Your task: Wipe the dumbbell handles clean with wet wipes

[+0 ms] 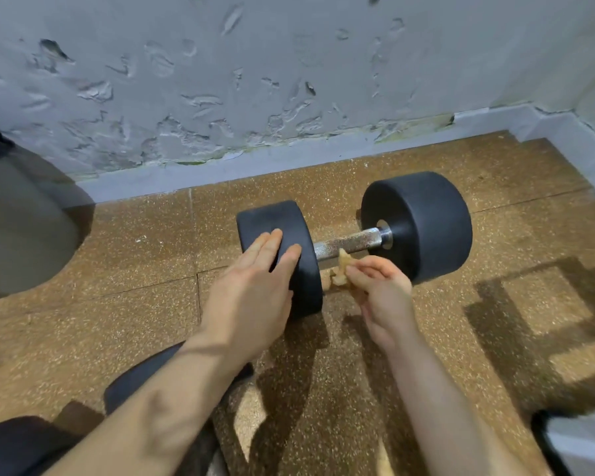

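Note:
A black dumbbell (416,221) lies on the brown speckled floor, its chrome handle (347,243) running between two round weights. My left hand (255,286) rests flat with straight fingers on top of the left weight (299,283). Just in front of the handle, my right hand (382,290) pinches a crumpled, dirty wet wipe (340,271). The wipe's top edge touches or nearly touches the handle near the left weight.
A peeling grey wall (289,80) with a skirting strip stands right behind the dumbbell. A large grey rounded object (21,221) sits at the left. Another dark object (145,379) lies under my left forearm. A white and black item (577,441) shows at the bottom right corner.

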Motion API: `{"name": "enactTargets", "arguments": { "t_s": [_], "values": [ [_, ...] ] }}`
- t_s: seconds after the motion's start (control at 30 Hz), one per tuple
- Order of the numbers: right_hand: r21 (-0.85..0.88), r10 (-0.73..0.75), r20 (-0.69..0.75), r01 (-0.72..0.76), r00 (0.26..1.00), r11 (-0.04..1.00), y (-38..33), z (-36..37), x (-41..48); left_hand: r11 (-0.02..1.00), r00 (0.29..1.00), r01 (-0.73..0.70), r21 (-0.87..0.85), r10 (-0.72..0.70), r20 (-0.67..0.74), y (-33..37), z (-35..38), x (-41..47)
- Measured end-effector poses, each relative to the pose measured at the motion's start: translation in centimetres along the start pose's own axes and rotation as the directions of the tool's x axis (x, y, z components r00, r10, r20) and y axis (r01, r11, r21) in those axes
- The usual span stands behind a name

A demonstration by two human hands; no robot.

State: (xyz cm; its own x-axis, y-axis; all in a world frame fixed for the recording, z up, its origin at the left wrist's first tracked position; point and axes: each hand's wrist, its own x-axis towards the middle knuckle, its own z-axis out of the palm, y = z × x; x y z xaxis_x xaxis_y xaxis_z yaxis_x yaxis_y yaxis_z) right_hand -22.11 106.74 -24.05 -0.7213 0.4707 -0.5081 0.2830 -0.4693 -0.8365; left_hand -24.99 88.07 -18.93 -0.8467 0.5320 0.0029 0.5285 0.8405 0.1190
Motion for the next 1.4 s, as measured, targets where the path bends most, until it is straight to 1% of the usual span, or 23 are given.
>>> {"name": "enactTargets", "arguments": {
  "t_s": [0.07,0.13,0.27,0.33,0.43,0.5,0.57,0.6,0.63,0.67,0.7,0.73,0.77,0.8,0.83,0.93,1.0,1.07,1.13,1.2,1.27,1.33,1.4],
  "values": [
    [0.193,0.083,0.182,-0.118,0.980,0.974,-1.4,0.3,-1.1,0.999,0.995,0.023,-0.024,-0.025,-0.097,-0.3,0.0,-0.2],
    [0.290,0.093,0.289,-0.179,0.953,0.940,-2.5,0.8,-2.0,0.995,0.994,0.067,-0.079,-0.073,-0.084,-0.7,-0.2,-0.3],
    [0.416,0.076,0.296,-0.200,0.952,0.887,-3.9,1.9,-3.4,0.984,0.987,0.150,-0.100,-0.142,0.077,-0.8,-0.2,-0.9],
    [0.423,0.056,0.255,-0.164,0.965,0.891,-4.3,2.6,-4.0,0.985,0.985,0.151,-0.084,-0.143,0.094,-0.4,-0.2,-1.6],
    [0.342,0.002,0.240,-0.087,0.971,0.936,-5.0,3.8,-5.2,0.986,0.991,0.128,-0.106,-0.122,0.057,-0.5,0.1,-2.4],
    [0.294,-0.005,0.235,-0.066,0.972,0.954,-5.5,4.6,-6.2,0.981,0.994,0.111,-0.161,-0.106,0.037,-1.0,0.1,-2.7],
    [0.228,0.017,0.230,-0.071,0.973,0.971,-6.4,5.9,-7.7,0.956,0.991,0.116,-0.271,-0.092,0.099,-1.7,-0.7,-3.0],
    [0.184,0.028,0.226,-0.071,0.974,0.980,-7.1,6.7,-8.8,0.907,0.985,0.148,-0.395,-0.099,0.142,-2.2,-1.5,-3.2],
    [0.146,0.033,0.224,-0.067,0.974,0.987,-7.8,7.5,-10.2,0.809,0.979,0.193,-0.556,-0.125,0.160,-2.7,-2.6,-3.5],
    [0.113,0.035,0.227,-0.062,0.973,0.992,-8.7,8.2,-11.7,0.644,0.967,0.254,-0.721,-0.188,0.172,-3.2,-4.0,-4.0],
    [0.089,0.043,0.226,-0.065,0.973,0.994,-9.5,9.0,-13.4,0.415,0.933,0.334,-0.846,-0.270,0.237,-3.6,-5.7,-4.7],
    [0.074,0.063,0.221,-0.081,0.973,0.994,-10.4,9.8,-15.1,0.140,0.884,0.402,-0.905,-0.318,0.343,-4.0,-7.8,-5.6],
    [0.056,0.085,0.218,-0.100,0.972,0.993,-11.1,10.7,-16.9,-0.103,0.833,0.449,-0.887,-0.311,0.458,-4.3,-9.9,-6.4],
    [0.019,0.103,0.211,-0.110,0.972,0.994,-11.8,11.5,-18.6,-0.256,0.798,0.483,-0.837,-0.264,0.541,-4.6,-12.1,-7.3],
    [-0.047,0.117,0.198,-0.109,0.973,0.993,-12.4,12.5,-20.3,-0.309,0.778,0.518,-0.798,-0.218,0.589,-5.1,-14.2,-8.2],
    [-0.314,0.127,0.148,-0.075,0.981,0.946,-13.7,15.5,-25.4,-0.337,0.755,0.569,-0.750,-0.147,0.639,-5.8,-19.6,-11.0],
    [-0.409,0.133,0.161,-0.056,0.978,0.911,-14.9,17.7,-28.8,-0.395,0.746,0.545,-0.739,-0.173,0.643,-6.3,-22.9,-13.0],
    [-0.444,0.167,0.184,-0.070,0.969,0.893,-16.4,19.8,-32.0,-0.461,0.740,0.487,-0.741,-0.232,0.631,-6.9,-26.0,-15.4],
    [-0.418,0.245,0.176,-0.153,0.953,0.895,-17.9,21.7,-35.1,-0.540,0.717,0.407,-0.736,-0.310,0.624,-7.4,-29.2,-17.7],
    [-0.316,0.365,0.170,-0.300,0.916,0.900,-19.6,23.5,-38.0,-0.595,0.681,0.331,-0.733,-0.387,0.622,-8.0,-32.7,-20.1],
    [-0.219,0.464,0.187,-0.423,0.866,0.879,-21.5,25.2,-40.6,-0.641,0.616,0.255,-0.724,-0.469,0.633,-8.6,-36.5,-22.2],
    [-0.184,0.507,0.216,-0.476,0.834,0.860,-23.3,26.6,-42.9,-0.666,0.540,0.191,-0.721,-0.542,0.644,-9.1,-39.9,-24.1],
    [-0.211,0.509,0.250,-0.467,0.823,0.859,-25.2,28.4,-44.9,-0.694,0.485,0.115,-0.710,-0.585,0.650,-9.9,-43.5,-25.6]
  ]
}}
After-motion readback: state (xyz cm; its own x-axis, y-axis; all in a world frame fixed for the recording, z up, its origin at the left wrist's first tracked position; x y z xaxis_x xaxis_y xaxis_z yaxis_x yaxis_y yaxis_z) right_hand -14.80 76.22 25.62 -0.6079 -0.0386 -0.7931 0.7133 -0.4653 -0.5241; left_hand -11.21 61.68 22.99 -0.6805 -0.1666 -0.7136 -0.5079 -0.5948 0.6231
